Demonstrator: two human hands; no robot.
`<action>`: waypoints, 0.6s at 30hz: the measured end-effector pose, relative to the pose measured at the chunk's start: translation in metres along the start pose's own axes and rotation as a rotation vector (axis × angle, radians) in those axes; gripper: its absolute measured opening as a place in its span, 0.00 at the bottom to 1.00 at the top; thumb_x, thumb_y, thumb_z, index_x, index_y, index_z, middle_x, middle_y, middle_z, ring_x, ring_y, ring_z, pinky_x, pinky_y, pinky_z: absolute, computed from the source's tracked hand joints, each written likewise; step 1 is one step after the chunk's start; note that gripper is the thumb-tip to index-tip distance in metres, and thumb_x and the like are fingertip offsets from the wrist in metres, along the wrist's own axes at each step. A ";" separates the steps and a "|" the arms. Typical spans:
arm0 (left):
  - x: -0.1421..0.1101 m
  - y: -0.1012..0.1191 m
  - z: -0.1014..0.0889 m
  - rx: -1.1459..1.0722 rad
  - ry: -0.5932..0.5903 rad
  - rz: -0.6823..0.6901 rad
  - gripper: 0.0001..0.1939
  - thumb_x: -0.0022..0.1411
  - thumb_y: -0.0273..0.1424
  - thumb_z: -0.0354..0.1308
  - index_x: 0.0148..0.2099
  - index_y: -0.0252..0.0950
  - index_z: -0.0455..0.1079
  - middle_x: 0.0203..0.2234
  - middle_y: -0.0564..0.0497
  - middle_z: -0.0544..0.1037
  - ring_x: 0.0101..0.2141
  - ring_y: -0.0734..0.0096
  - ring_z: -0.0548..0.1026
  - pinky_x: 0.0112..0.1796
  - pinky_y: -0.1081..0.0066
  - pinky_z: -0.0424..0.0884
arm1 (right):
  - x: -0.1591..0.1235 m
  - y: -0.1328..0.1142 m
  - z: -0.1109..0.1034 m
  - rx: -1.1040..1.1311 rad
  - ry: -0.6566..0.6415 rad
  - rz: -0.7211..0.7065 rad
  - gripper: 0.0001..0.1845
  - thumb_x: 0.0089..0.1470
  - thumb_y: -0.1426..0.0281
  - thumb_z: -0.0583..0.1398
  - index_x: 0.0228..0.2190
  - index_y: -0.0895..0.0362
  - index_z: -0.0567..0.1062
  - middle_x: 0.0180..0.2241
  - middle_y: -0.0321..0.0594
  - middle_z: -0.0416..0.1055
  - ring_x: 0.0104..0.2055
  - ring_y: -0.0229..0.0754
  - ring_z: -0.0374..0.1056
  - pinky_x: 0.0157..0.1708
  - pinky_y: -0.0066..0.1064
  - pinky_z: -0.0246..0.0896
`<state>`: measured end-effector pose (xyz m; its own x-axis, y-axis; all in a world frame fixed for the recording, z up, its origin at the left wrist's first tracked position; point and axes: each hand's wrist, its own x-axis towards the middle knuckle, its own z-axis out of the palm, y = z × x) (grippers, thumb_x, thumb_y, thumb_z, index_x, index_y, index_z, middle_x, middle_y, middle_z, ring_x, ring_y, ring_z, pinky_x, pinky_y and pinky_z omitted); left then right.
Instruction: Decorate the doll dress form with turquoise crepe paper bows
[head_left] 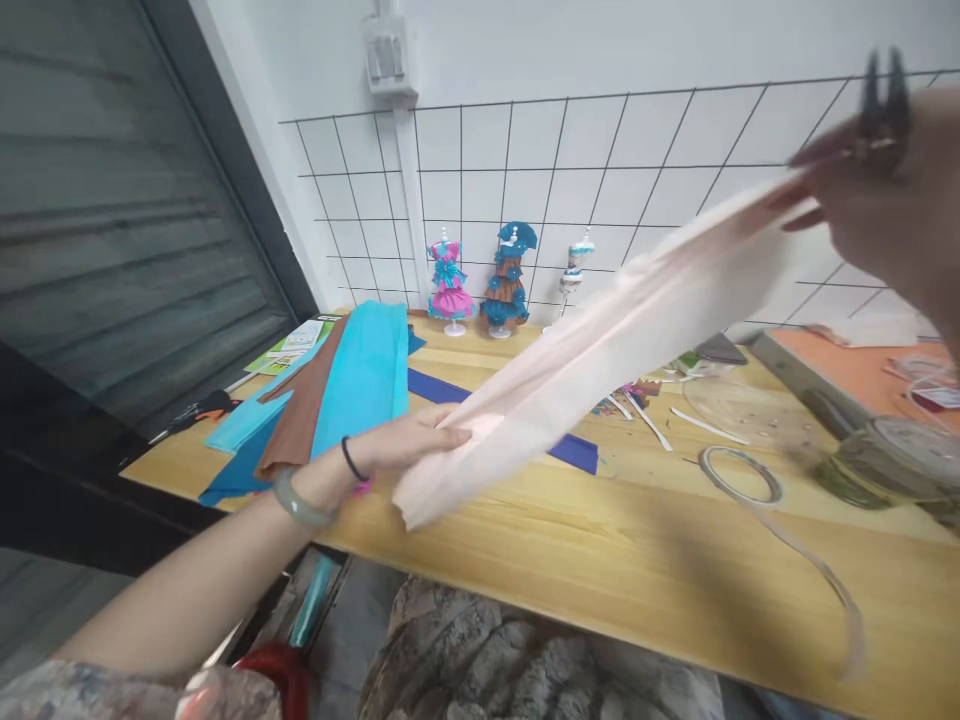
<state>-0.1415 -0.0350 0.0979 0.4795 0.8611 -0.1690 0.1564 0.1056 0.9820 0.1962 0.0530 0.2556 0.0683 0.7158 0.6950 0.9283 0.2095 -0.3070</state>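
A long, folded strip of pale pink crepe paper [577, 370] stretches slantwise over the table, held at both ends. My left hand [420, 440] pinches its lower end between thumb and fingers. Up at the right, my right hand [892, 190] grips the raised end. A dark two-pronged tool [885, 120], blurred and perhaps scissors, sticks up from that same hand. Beneath the paper lies a dark blue strip [576, 452], partly covered. Left of it, sheets of bright blue crepe paper [367, 370] and brown crepe paper [300, 425] overlap.
Three small dress forms stand by the tiled wall: a pink dress [453, 300], a brown and teal dress [504, 290] and a partly wrapped form [576, 262]. A roll of tape [739, 475] trails a loose end. At right are a jar [892, 460] and an orange surface [840, 375].
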 end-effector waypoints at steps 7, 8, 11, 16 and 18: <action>-0.030 -0.060 0.053 -0.701 0.336 -0.076 0.16 0.52 0.30 0.60 0.43 0.29 0.70 0.36 0.41 0.77 0.33 0.61 0.75 0.37 0.65 0.68 | 0.025 -0.087 0.054 0.244 -0.079 -0.471 0.35 0.48 0.64 0.38 0.42 0.81 0.68 0.35 0.48 0.69 0.41 0.49 0.66 0.31 0.33 0.52; -0.035 -0.066 0.059 -0.748 0.369 -0.092 0.15 0.52 0.30 0.59 0.42 0.28 0.70 0.35 0.41 0.77 0.33 0.60 0.75 0.37 0.64 0.69 | 0.024 -0.100 0.066 0.249 -0.093 -0.505 0.37 0.49 0.65 0.34 0.41 0.83 0.66 0.35 0.47 0.68 0.43 0.50 0.64 0.32 0.34 0.53; -0.045 -0.078 0.079 -0.895 0.474 -0.147 0.14 0.56 0.30 0.55 0.43 0.27 0.70 0.34 0.40 0.77 0.33 0.59 0.75 0.38 0.63 0.69 | 0.014 -0.142 0.099 0.328 -0.219 -0.754 0.34 0.52 0.66 0.34 0.42 0.76 0.67 0.39 0.43 0.67 0.49 0.50 0.61 0.40 0.38 0.54; -0.036 -0.084 0.106 -1.203 0.603 -0.186 0.15 0.59 0.29 0.51 0.46 0.27 0.67 0.39 0.40 0.76 0.43 0.59 0.72 0.48 0.62 0.65 | -0.027 -0.189 0.139 0.484 -0.424 -0.954 0.17 0.56 0.73 0.45 0.40 0.63 0.70 0.42 0.37 0.66 0.49 0.41 0.62 0.48 0.34 0.54; -0.028 -0.086 0.110 -1.311 0.601 -0.157 0.16 0.59 0.30 0.50 0.48 0.27 0.66 0.41 0.41 0.75 0.46 0.59 0.71 0.49 0.62 0.63 | -0.050 -0.187 0.145 0.578 -0.529 -0.976 0.15 0.56 0.76 0.46 0.40 0.63 0.70 0.43 0.40 0.66 0.49 0.42 0.62 0.49 0.36 0.54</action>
<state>-0.0729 -0.1230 0.0089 0.0530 0.8376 -0.5437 -0.8728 0.3034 0.3823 -0.0336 0.0747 0.1833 -0.8365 0.2490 0.4881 0.2038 0.9683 -0.1446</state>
